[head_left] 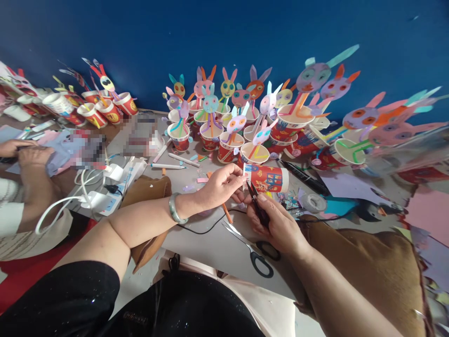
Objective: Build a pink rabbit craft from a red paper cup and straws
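Note:
My left hand [224, 185] pinches one end of a red printed paper cup [268, 179], which lies sideways above the table. In my right hand [280, 227] is a dark small cutting tool [260, 210] that looks like scissors. Its two pointed tips are slightly apart and meet the cup's end beside my left fingers. The fingers of my right hand hide most of its handles. Below my hands lies a larger pair of scissors [261, 262] with black handles. An orange strip [227, 213] rests behind its blades.
Many paper cups [229, 146] with paper rabbit figures stand along the blue wall [224, 32]. Pens [168, 166], a tape roll [315, 203] and a black marker [305, 177] lie around. On the left are a power strip [119, 187] with cables and another person's hands [35, 157].

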